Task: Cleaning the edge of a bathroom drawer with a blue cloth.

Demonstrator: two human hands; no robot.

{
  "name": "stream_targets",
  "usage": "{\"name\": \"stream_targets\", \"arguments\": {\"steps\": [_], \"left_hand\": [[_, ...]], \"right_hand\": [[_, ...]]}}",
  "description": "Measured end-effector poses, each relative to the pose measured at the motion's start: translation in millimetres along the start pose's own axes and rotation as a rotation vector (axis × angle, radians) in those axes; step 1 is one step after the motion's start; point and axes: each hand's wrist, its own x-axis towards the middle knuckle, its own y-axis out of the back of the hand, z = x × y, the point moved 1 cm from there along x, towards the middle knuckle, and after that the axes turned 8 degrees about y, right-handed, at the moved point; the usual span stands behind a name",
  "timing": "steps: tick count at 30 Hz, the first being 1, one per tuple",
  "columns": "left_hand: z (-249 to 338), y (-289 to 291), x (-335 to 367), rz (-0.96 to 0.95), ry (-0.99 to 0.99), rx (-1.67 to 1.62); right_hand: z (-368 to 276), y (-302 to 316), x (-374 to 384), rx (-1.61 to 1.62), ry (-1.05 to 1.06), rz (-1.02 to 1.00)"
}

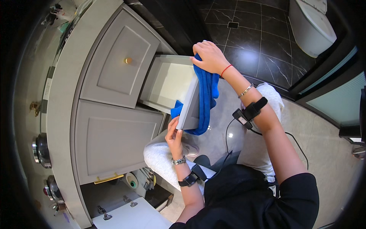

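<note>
A grey cabinet drawer (167,80) is pulled out, its pale inside showing. A blue cloth (206,99) hangs along the outer face of the drawer front, and a small blue piece of it shows inside near the lower corner. My right hand (209,56) closes over the cloth at the far corner of the drawer front. At the near corner, my left hand (174,133) pinches the edge of the drawer front (185,110), fingers inside and thumb outside, right beside the small blue piece. Whether those fingers also touch cloth is hidden.
Above the drawer is a closed panel with a gold knob (128,60). A lower door (131,213) hangs open, showing utensils (146,177) inside. My knees (162,156) are close to the drawer. A cable (228,152) runs between my wrist devices. A toilet (312,26) stands beyond the dark doorway.
</note>
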Motion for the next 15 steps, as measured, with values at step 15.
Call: {"name": "stream_targets", "arguments": {"steps": [15], "left_hand": [[-4, 3, -2, 0.001, 0.021, -0.043]], "right_hand": [[-14, 23, -8, 0.056, 0.196, -0.178]]}}
